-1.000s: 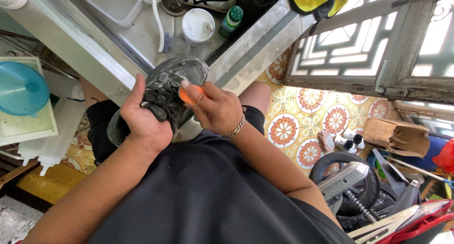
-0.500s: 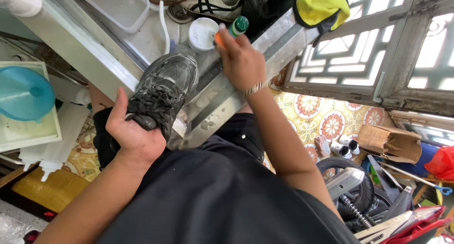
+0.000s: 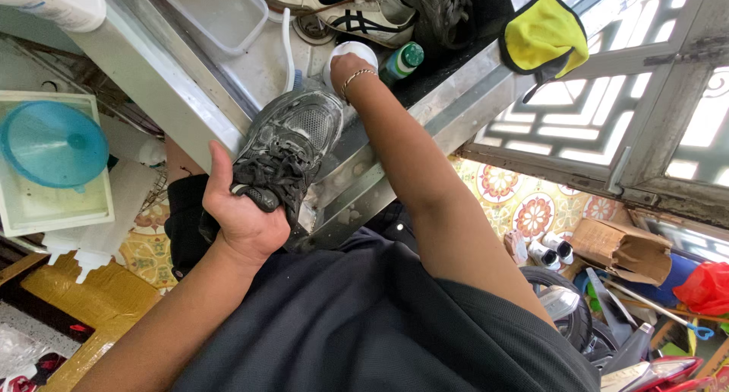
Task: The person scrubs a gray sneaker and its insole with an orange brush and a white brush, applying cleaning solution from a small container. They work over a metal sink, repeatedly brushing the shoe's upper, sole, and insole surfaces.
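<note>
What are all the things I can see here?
shoe: 1, grey-black, soapy, over the sink edge, held
tub: 1, white, round, in the sink
bottle: 1, green, beside the tub
toothbrush: 1, white, in the sink
box: 1, clear plastic, in the sink
sneakers: a few, white and dark, at the sink's far side
cloth: 1, yellow, on the ledge
funnel: 1, blue, on a tray at left
carton: 1, brown, on the tiled floor
left hand: grips the shoe
right hand: reaches onto the tub; its fingers are hidden
</note>
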